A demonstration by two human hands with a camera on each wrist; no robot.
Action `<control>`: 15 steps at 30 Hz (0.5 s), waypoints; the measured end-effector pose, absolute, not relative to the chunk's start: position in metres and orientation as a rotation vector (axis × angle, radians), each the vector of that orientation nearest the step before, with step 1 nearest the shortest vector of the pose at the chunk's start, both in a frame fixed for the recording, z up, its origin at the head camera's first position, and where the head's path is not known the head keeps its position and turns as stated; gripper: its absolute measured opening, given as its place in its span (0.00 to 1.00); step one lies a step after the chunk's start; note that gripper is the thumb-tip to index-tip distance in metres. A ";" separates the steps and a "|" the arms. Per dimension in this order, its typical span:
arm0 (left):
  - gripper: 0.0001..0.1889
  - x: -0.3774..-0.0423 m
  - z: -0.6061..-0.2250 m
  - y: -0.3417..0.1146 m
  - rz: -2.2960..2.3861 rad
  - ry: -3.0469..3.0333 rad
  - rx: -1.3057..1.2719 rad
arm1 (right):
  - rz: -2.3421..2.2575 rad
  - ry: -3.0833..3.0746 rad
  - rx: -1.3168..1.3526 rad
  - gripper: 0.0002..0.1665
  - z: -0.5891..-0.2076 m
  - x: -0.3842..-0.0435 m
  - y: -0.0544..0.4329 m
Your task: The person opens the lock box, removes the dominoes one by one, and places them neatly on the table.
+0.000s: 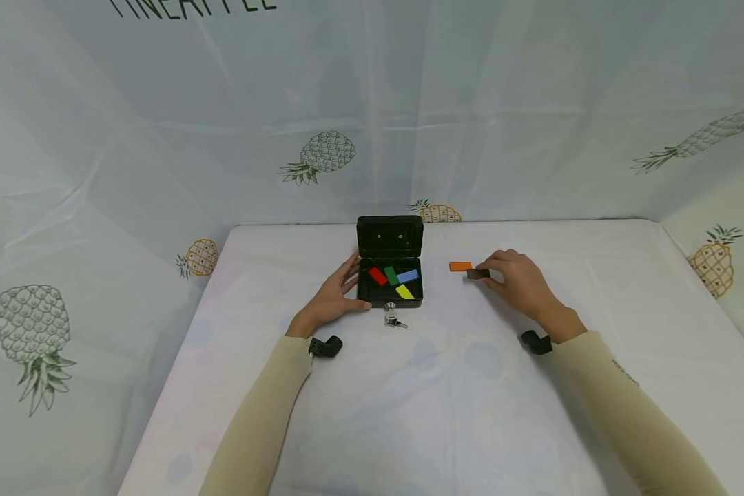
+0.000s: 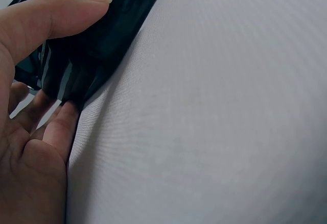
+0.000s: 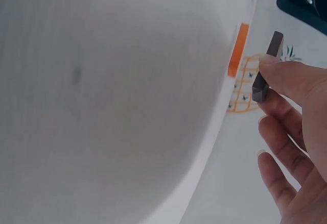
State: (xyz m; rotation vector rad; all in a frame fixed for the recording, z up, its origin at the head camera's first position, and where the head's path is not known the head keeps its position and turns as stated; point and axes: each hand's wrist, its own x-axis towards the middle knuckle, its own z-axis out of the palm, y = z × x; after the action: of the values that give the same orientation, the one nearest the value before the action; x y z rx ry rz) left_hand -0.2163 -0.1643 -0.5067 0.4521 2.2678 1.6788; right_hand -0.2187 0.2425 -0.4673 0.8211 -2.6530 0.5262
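Note:
A black metal cash box (image 1: 390, 303) stands with its lid (image 1: 390, 236) raised. Inside lie a red block (image 1: 378, 276), a green block (image 1: 390, 275), a blue block (image 1: 408, 276) and a yellow block (image 1: 404, 292). My left hand (image 1: 335, 296) rests on the box's near left corner, fingers along the side and thumb stretched across the front. To the right, my right hand (image 1: 519, 282) pinches a dark brown block (image 3: 269, 66) between thumb and forefinger, the other fingers spread loosely. An orange block (image 1: 460, 266) lies just beyond the brown one.
A lock with keys (image 1: 394, 317) hangs at the box's front. The table (image 1: 409, 413) wears a pale cloth. Behind it hangs a sheet (image 1: 471, 103) printed with pineapples. Dark wrist cameras (image 1: 326, 346) sit on both wrists.

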 end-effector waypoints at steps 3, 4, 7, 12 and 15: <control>0.64 -0.216 -0.506 -0.164 1.679 2.264 0.446 | 0.525 -2.656 0.811 0.17 -0.467 -0.220 0.247; 0.64 -0.216 -0.506 -0.164 1.678 2.264 0.446 | 0.526 -2.660 0.808 0.17 -0.466 -0.221 0.249; 0.64 -0.216 -0.506 -0.165 1.676 2.263 0.442 | 0.525 -2.686 0.799 0.16 -0.465 -0.223 0.251; 0.63 -0.216 -0.506 -0.164 1.676 2.266 0.440 | 0.517 -2.758 0.769 0.15 -0.461 -0.227 0.253; 0.63 -0.216 -0.505 -0.164 1.680 2.265 0.437 | 0.505 -2.805 0.747 0.14 -0.460 -0.230 0.255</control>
State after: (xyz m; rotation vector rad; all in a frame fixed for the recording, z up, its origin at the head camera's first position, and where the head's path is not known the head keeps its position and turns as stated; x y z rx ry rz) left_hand -0.2161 -0.1639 -0.5054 0.4366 2.2647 1.6801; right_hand -0.2296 0.2546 -0.4602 0.7472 -2.8051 0.5051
